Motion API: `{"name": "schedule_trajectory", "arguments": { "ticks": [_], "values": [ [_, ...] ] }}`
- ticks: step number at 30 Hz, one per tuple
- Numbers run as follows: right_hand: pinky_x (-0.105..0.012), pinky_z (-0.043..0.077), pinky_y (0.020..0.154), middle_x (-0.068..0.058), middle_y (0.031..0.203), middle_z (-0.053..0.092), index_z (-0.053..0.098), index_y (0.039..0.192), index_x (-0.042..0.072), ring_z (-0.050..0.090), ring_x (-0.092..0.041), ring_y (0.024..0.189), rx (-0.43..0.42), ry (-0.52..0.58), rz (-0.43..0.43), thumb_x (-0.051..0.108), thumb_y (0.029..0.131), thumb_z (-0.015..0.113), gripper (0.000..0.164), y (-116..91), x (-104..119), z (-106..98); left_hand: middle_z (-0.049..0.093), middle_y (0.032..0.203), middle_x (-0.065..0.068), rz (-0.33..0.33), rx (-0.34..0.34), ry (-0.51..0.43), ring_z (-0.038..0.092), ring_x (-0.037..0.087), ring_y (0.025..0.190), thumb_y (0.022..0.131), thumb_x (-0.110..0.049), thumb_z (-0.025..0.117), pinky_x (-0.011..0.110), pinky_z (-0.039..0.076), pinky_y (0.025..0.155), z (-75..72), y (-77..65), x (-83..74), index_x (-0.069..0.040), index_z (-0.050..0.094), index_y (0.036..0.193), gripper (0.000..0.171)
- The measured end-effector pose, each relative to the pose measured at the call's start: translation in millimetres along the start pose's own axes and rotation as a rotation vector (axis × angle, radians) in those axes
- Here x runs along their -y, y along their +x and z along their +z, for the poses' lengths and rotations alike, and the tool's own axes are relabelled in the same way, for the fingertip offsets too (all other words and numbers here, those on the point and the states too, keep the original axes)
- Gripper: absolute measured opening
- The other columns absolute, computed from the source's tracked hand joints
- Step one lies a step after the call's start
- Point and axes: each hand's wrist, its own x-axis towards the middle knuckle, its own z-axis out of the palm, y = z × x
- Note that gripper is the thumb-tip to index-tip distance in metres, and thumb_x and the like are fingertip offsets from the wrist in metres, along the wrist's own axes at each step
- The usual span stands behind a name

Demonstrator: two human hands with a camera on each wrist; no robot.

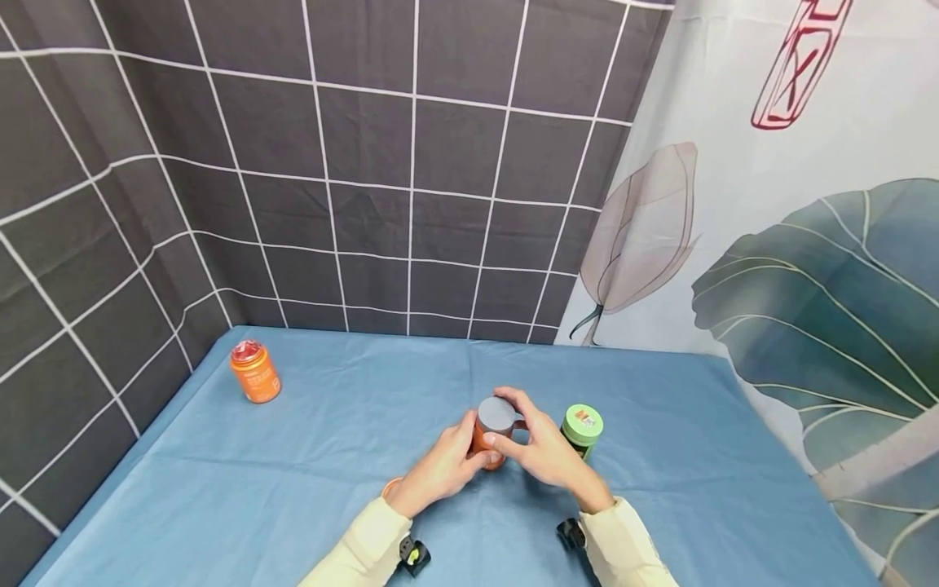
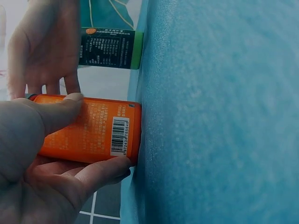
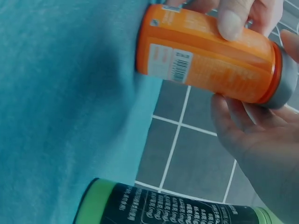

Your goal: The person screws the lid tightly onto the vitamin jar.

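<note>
An orange jar (image 1: pixel 487 444) with a grey lid (image 1: pixel 496 414) stands upright at the front middle of the table, base down at the cloth. My left hand (image 1: pixel 449 462) grips its body, thumb on one side and fingers on the other, as the left wrist view shows. Around the top is my right hand (image 1: pixel 546 448), thumb and fingers on either side of the grey lid. Printed text and a barcode (image 2: pixel 120 135) show on the jar's label. A dark jar with a green lid (image 1: pixel 584 425) is just right of my right hand.
A second orange jar (image 1: pixel 256 373) with a red top stands at the back left of the blue cloth-covered table (image 1: pixel 352 399). Beside my left wrist an orange rim (image 1: pixel 391 487) peeks out, mostly hidden. A dark gridded curtain (image 1: pixel 367 204) hangs behind.
</note>
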Motion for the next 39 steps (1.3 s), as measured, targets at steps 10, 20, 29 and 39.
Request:
{"name": "schedule_trajectory", "arguments": {
  "ticks": [10,20,29,39],
  "values": [
    [-0.043,0.042,0.092,-0.008,0.130,0.048,0.041,0.132,0.002,0.048,-0.025,0.116,-0.065,0.006,-0.089,0.011,0.082,0.068,0.057,-2.3,22.8,0.1,0.058,0.109,0.008,0.008,0.004,0.003,0.058,0.011,0.091,0.091,-0.033,0.056,0.026,0.048,0.079,-0.4,0.2,0.3,-0.007,0.039,0.124,0.045],
    [-0.048,0.041,0.090,-0.013,0.128,0.050,0.044,0.128,-0.002,0.047,-0.031,0.115,-0.075,0.081,-0.117,0.003,0.084,0.064,0.049,-3.9,32.0,-1.0,0.060,0.106,0.007,0.040,-0.010,0.001,0.058,0.011,0.090,0.089,-0.034,0.058,0.026,0.048,0.077,1.3,-0.8,1.7,-0.007,0.040,0.123,0.046],
    [-0.043,0.042,0.090,-0.013,0.126,0.051,0.046,0.127,0.002,0.048,-0.028,0.114,-0.098,0.090,-0.055,0.008,0.082,0.068,0.050,-3.4,32.5,-0.5,0.060,0.107,0.007,0.006,0.001,0.002,0.058,0.010,0.089,0.089,-0.034,0.058,0.025,0.048,0.077,-0.3,-1.5,-0.2,-0.009,0.040,0.123,0.046],
    [-0.046,0.039,0.092,-0.010,0.134,0.044,0.038,0.134,0.001,0.040,-0.033,0.123,-0.101,0.106,-0.081,0.009,0.084,0.066,0.058,-4.4,31.0,1.4,0.059,0.104,0.006,0.012,0.003,0.013,0.057,0.011,0.087,0.091,-0.035,0.055,0.026,0.048,0.077,-1.1,-1.3,-1.4,-0.006,0.039,0.124,0.047]
  ]
}}
